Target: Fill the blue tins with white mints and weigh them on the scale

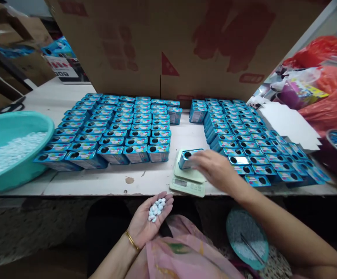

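Note:
My left hand (149, 217) lies palm up and cupped below the table edge, holding a small heap of pale blue and white candies (156, 209). A small green kitchen scale (183, 185) sits at the table's front edge. On its platform stands a blue tin (185, 162) with a round dark opening in its top. Over the right end of this tin is my right hand (210, 166), slightly blurred, its fingers bent and held together. The fingers cover part of the tin's top, and whatever they pinch is hidden.
Rows of blue tins stand left (122, 128) and right (244, 135) of the scale. A turquoise basin (48, 135) of candies is at far left. Behind rises a large cardboard box (145, 46). White card sheets (287, 124) and red bags (325, 89) lie at right; a tub (235, 228) stands below.

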A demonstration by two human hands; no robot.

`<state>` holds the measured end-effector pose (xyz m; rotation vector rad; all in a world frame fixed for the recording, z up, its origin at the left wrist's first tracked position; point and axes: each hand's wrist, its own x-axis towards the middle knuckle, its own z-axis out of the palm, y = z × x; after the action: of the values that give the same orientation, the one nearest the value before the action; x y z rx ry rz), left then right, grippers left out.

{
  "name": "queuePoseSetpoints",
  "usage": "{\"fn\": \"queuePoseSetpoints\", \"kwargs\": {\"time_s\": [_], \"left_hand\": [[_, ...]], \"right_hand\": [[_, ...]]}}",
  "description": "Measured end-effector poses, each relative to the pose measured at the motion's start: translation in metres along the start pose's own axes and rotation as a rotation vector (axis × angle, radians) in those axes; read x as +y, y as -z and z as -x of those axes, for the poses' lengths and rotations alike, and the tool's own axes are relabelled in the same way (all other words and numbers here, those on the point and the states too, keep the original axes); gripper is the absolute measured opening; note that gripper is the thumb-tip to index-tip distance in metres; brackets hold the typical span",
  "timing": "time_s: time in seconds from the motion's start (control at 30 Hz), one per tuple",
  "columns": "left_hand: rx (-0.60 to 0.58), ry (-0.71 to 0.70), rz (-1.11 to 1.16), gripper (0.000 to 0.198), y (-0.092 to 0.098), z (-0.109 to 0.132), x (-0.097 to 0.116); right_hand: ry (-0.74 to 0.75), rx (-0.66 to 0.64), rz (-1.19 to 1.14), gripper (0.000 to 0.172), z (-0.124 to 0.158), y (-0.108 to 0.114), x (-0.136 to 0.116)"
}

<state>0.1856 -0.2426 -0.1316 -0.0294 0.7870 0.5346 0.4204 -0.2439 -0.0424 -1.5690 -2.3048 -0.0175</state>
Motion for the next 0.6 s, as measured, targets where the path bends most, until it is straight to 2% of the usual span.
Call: {"fn": "queuePoseSetpoints", "kwargs": {"time_s": [0.07,0.13,0.23,0.33,0.47,0.6], "left_hand": [[-0.032,0.033,0.011,0.022,0.003,-0.002,-0.003],[-0.054,0.078,0.046,0.017,0.006,-0.004,-0.006],[-0.057,0.131,0.103,0.016,0.008,-0.005,-0.009],[-0.079,0.168,0.127,0.017,0.009,-0.005,-0.01],[-0.088,0.19,0.089,0.017,0.009,-0.008,-0.011],[-0.086,0.2,0.066,0.017,0.011,-0.008,-0.011]], "right_hand": [[0.08,-0.097,-0.129,0.022,0.012,-0.018,-0.03],[0.177,-0.206,-0.154,0.021,0.023,-0.043,-0.062],[0.114,-0.277,-0.109,0.028,0.034,-0.074,-0.092],[0.086,-0.272,-0.099,0.026,0.041,-0.085,-0.096],[0.095,-0.295,-0.108,0.021,0.045,-0.081,-0.086],[0.178,-0.281,-0.087,0.014,0.046,-0.081,-0.081]]}}
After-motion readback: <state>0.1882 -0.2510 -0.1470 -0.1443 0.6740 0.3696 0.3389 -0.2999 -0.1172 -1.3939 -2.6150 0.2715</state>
